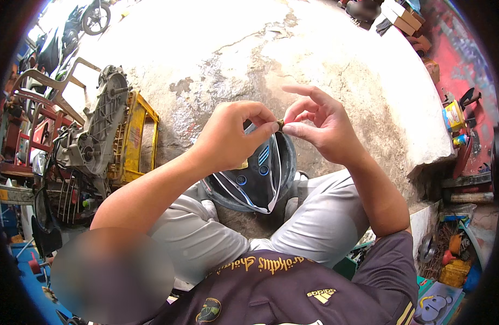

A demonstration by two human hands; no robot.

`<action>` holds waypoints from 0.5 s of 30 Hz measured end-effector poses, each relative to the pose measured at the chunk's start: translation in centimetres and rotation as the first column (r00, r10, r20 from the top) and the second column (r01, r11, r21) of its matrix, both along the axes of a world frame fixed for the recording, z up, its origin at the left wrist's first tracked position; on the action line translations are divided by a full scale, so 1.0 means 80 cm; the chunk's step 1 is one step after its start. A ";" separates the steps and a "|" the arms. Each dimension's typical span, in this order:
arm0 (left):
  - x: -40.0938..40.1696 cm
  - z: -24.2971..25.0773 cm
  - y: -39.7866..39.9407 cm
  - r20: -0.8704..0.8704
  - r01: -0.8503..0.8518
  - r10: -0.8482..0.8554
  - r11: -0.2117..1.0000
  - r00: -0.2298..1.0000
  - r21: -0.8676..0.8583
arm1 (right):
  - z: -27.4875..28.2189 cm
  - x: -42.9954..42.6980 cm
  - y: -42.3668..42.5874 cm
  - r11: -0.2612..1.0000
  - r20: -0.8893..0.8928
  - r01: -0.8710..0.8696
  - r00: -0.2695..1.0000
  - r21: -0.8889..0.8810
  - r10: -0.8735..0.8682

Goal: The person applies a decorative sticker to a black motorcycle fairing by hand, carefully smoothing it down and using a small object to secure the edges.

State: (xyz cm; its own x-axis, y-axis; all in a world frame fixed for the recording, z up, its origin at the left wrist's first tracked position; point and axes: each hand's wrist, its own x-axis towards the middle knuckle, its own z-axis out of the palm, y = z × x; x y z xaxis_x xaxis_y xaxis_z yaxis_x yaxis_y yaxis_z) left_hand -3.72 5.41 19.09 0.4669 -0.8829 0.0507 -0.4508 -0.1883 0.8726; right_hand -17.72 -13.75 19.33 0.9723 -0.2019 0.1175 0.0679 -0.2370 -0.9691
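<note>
My left hand pinches a small, dark brass-coloured part between thumb and forefinger. From the other side, the thumb and forefinger of my right hand close on the same part, while its other fingers are spread. Exactly what the part is cannot be made out. Below my hands a black motorcycle body panel with pale edges, blue stripes and two blue-ringed round fittings lies across a round black tub. My left hand hides some of the panel, and a bit of something yellow shows under it.
At the left a scooter engine casing leans by a yellow plastic crate, with a chair behind. Motorcycles stand farther off. A pale raised ledge runs along the right, with a yellow container beyond.
</note>
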 end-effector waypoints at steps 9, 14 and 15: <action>-0.003 0.002 0.000 0.026 -0.031 0.030 0.999 0.999 0.028 | 0.000 -0.002 0.001 1.000 0.008 -0.020 1.000 -0.012 0.020; 0.000 -0.005 0.001 -0.008 0.000 -0.001 1.000 1.000 -0.023 | -0.001 -0.002 0.000 0.999 0.013 -0.006 1.000 -0.050 0.006; 0.000 -0.003 0.001 -0.026 0.031 -0.032 0.999 0.999 -0.038 | 0.000 -0.002 0.001 0.999 0.011 -0.005 1.000 -0.048 0.006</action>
State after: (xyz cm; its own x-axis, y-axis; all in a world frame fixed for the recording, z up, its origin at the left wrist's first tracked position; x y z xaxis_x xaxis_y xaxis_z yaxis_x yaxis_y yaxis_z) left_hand -3.75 5.52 18.84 0.4402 -0.8950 0.0719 -0.4322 -0.1410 0.8907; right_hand -17.92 -13.68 19.31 0.9720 -0.1904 0.1378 0.0801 -0.2829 -0.9558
